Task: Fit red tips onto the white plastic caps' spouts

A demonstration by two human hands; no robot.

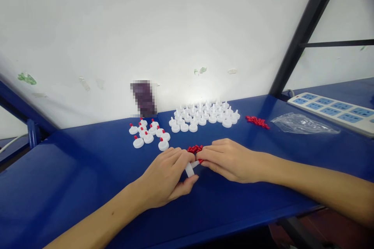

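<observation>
Between the fingers and thumb of my left hand [169, 177] is a white nozzle cap [189, 170], its spout turned to the right. My right hand [230, 161] pinches a small red tip cap [200, 161] at the end of that spout; how far it sits on is hidden by the fingers. Just behind my hands lies a small pile of red tip caps [194, 149]. To the left stand several white nozzle caps with red tips [148, 137]. A larger group of white nozzle caps without red tips [204, 114] stands at the back middle.
More red tip caps [257, 121] lie at the back right, beside a clear plastic bag [302, 123]. A white power strip [336, 109] with blue sockets is at the far right. A pixelated dark object [144, 98] leans on the white wall [187, 27] behind the blue table [87, 159].
</observation>
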